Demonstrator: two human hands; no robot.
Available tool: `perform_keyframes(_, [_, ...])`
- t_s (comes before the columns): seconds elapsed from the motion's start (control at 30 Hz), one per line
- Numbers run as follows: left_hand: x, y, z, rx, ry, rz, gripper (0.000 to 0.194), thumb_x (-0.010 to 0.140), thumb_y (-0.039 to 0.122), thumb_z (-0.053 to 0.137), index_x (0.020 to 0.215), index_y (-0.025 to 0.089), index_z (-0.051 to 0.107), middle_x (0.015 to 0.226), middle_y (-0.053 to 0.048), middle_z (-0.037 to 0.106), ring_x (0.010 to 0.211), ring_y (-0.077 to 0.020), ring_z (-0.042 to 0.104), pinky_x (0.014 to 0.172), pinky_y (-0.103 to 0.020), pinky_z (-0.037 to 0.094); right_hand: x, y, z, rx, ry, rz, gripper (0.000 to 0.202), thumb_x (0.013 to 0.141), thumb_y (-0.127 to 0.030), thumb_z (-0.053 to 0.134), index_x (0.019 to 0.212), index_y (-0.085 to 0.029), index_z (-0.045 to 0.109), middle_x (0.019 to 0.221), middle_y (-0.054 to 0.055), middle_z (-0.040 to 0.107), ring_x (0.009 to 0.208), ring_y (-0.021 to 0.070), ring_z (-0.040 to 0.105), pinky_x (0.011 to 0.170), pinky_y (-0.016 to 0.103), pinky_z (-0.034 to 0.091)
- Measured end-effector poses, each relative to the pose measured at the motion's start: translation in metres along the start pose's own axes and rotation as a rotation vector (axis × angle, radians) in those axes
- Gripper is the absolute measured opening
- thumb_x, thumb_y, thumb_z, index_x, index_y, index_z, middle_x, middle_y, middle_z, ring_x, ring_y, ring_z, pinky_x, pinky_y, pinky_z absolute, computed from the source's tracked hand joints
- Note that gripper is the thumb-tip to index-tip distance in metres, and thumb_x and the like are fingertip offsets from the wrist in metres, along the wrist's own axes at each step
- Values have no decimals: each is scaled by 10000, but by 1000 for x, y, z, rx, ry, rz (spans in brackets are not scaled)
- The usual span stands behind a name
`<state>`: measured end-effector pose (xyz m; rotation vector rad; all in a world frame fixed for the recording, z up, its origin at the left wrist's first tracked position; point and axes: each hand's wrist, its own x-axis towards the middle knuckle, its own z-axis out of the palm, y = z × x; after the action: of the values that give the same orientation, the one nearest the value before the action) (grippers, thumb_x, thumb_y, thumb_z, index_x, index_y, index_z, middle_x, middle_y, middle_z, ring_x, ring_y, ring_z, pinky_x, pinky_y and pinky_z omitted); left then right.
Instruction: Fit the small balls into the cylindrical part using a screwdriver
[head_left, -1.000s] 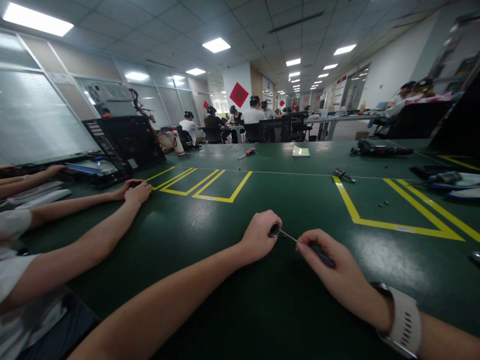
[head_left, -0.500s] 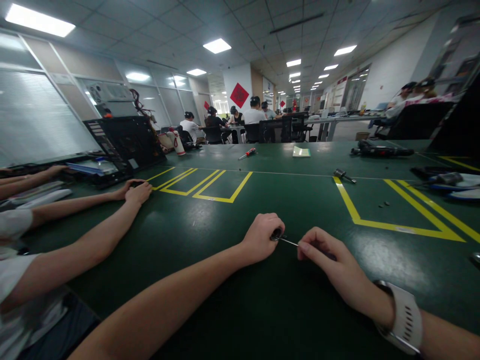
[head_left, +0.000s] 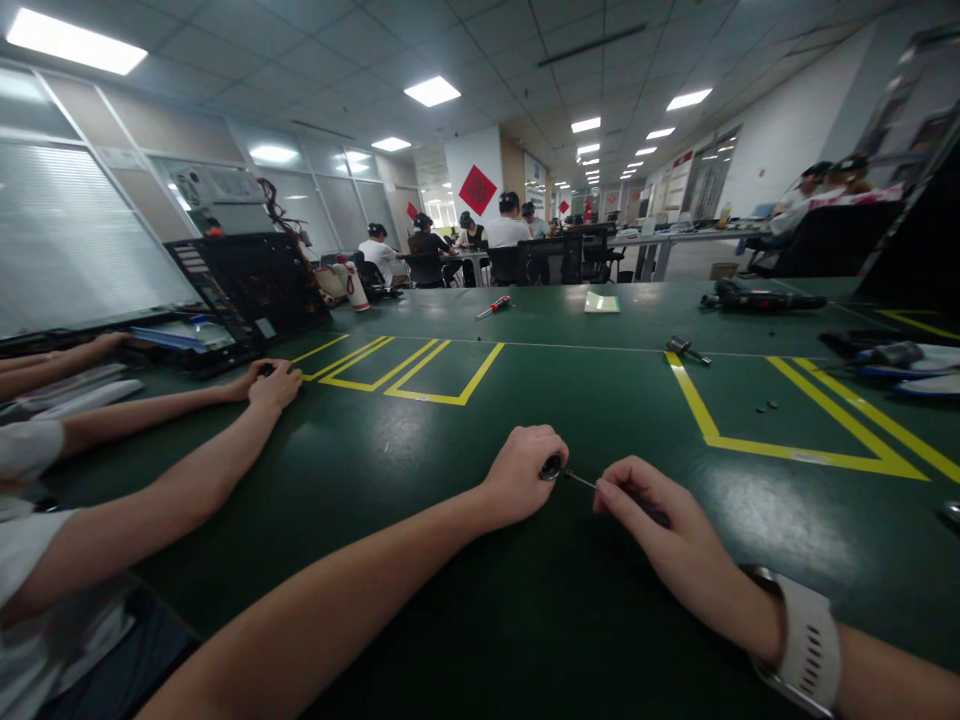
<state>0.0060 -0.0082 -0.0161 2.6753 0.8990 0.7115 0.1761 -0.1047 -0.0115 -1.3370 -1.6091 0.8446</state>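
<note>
My left hand (head_left: 525,475) is closed around a small dark cylindrical part (head_left: 551,467) whose round, ringed end faces right. Most of that part is hidden in the fingers. My right hand (head_left: 649,505), with a pale watch on its wrist, pinches a thin metal-shafted tool (head_left: 582,481). The shaft points left, its tip close beside the round end of the part. A dark handle shows partly under the right fingers. Both hands are low over the green table (head_left: 420,460), near its middle.
A red screwdriver (head_left: 493,307), a yellow-green notepad (head_left: 602,303) and a metal part (head_left: 688,350) lie farther back. Small dark pieces (head_left: 766,407) rest inside yellow tape at right. A black power tool (head_left: 761,300) lies behind. Another person's hands (head_left: 274,383) hold something dark at left.
The tool's tip has drawn slightly away from the round end of the part, which now shows more fully. My right hand has barely moved.
</note>
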Motion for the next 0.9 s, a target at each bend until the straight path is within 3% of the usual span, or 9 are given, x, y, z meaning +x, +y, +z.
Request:
perform_keyframes(0.1, [0, -1, 0, -13, 8, 0, 121, 706, 43, 495, 718, 154, 542, 749, -11, 562, 744, -145, 519, 694, -282, 369, 4, 4, 0, 121, -18, 32, 245, 851, -422, 486, 749, -217, 573, 743, 8, 589, 720, 175, 535, 660, 331, 387])
perform_keyframes(0.27, [1, -4, 3, -99, 41, -28, 120, 697, 42, 485, 699, 154, 529, 729, -1, 538, 715, -131, 503, 676, -262, 381, 12, 11, -1, 529, -34, 177, 206, 835, -389, 519, 759, -207, 576, 731, 8, 607, 714, 162, 522, 694, 328, 393])
perform_keyframes(0.37, [2, -5, 3, -140, 50, -31, 114, 694, 44, 487, 687, 153, 518, 713, 1, 521, 694, -127, 489, 651, -252, 378, 14, 12, -1, 624, -47, 218, 181, 822, -370, 544, 768, -201, 581, 738, 10, 614, 706, 154, 514, 688, 319, 390])
perform_keyframes(0.5, [2, -4, 3, -154, 53, -40, 110, 696, 43, 489, 675, 149, 511, 704, 3, 514, 683, -124, 486, 650, -253, 376, 12, 13, 0, 576, -16, 182, 195, 836, -381, 530, 775, -205, 587, 747, 9, 612, 712, 153, 514, 686, 320, 389])
perform_keyframes(0.7, [0, -3, 2, -57, 36, -29, 125, 714, 37, 477, 690, 151, 524, 723, -2, 540, 715, -133, 501, 691, -276, 371, 9, 11, -1, 296, -31, 91, 231, 852, -422, 506, 800, -214, 594, 788, 12, 612, 766, 171, 538, 714, 340, 395])
perform_keyframes(0.9, [0, -4, 2, -55, 52, -31, 128, 703, 31, 476, 688, 152, 517, 722, -2, 533, 706, -131, 495, 680, -273, 370, 12, 10, -1, 447, -56, 168, 216, 850, -401, 506, 791, -208, 584, 781, 13, 620, 746, 164, 534, 704, 333, 397])
